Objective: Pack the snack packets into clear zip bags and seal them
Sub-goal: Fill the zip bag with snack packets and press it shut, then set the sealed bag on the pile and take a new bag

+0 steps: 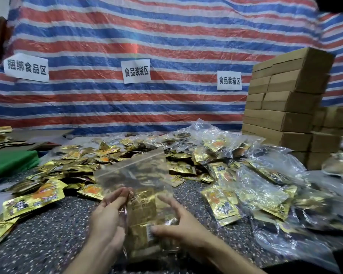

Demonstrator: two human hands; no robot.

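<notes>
- Evidently the zip bag (139, 171) is held upright above the worktop (48, 244), mouth uppermost. That way the snack packets (143, 212) inside settle to the bottom and leave the zip strip free for sealing.
- On the left hand (107, 220) the fingers pinch the bag's left edge. The right hand (178, 224) grasps the right side, thumb on the front and fingers curled behind, steadying the load.
- The bag is thin, clear, crinkly film. Its upper half is slack and empty, and I cannot tell whether the strip is pressed closed.
- The packets are flat pouches of glossy gold foil. A loose heap (77, 167) lies beyond, with filled bags (265, 184) to the right, probably kept within reach.
- The worktop is dark, speckled and matte.
</notes>
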